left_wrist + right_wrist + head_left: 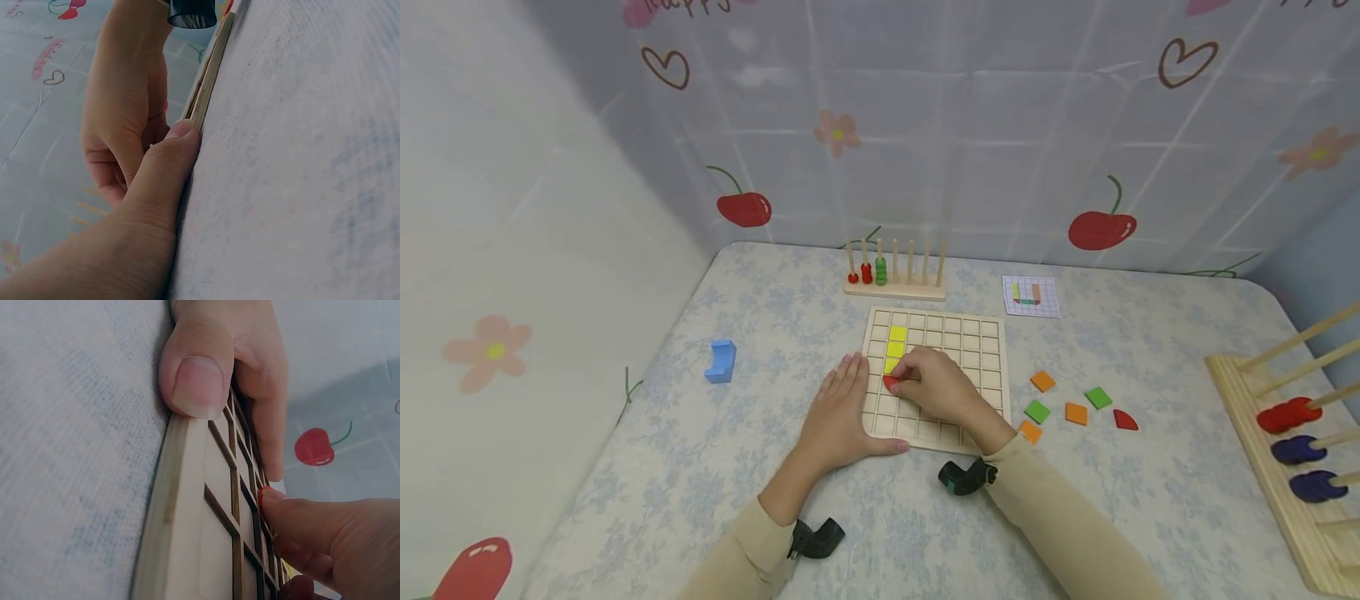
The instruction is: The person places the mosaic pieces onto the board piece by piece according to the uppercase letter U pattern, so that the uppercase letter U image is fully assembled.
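We braced the grid board (995, 354) on the bench (775, 325) with our left hand (842, 417), fingers straight, apparently against slipping, while our right hand (938, 387) pinched a red piece (889, 382) just beside the yellow squares (896, 349).

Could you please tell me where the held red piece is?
In the head view, the red piece, pinched in the grip of the right hand, is at the left part of the board, just below the lowest yellow tile.
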Motion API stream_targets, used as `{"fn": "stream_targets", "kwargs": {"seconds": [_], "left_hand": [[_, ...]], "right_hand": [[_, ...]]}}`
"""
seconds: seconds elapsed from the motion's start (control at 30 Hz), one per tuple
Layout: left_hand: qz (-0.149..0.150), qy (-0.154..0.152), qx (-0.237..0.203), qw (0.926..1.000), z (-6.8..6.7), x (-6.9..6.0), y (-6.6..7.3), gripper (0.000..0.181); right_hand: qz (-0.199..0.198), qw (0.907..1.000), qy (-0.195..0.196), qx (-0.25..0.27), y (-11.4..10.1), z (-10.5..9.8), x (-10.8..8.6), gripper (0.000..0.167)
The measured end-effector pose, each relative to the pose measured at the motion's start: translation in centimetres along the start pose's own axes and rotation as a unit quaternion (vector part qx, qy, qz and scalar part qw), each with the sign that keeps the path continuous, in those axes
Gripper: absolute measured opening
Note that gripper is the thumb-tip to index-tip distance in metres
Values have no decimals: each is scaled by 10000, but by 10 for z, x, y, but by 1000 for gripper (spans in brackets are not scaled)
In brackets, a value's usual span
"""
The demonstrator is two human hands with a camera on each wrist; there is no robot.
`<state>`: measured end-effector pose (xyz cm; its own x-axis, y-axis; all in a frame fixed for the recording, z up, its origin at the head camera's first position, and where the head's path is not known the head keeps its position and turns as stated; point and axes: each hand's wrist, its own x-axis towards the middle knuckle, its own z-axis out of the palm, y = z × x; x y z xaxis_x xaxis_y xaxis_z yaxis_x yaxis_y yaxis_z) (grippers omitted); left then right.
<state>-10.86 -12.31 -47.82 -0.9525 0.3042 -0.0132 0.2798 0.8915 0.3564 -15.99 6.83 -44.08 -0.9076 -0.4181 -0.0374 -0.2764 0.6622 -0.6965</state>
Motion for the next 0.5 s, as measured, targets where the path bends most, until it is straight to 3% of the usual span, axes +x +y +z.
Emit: {"fn": "stream_targets", "kwargs": {"seconds": [0.3,0.5], "left_hand": [[14,14,-10,10000,0,1,0,141],[38,54,-17,10000,0,0,-1,142]], "right_hand": [[-215,9997,-19,-139,4,0,-3,4],[-376,9993,-33,-84,4,-9,-12,13]]}}
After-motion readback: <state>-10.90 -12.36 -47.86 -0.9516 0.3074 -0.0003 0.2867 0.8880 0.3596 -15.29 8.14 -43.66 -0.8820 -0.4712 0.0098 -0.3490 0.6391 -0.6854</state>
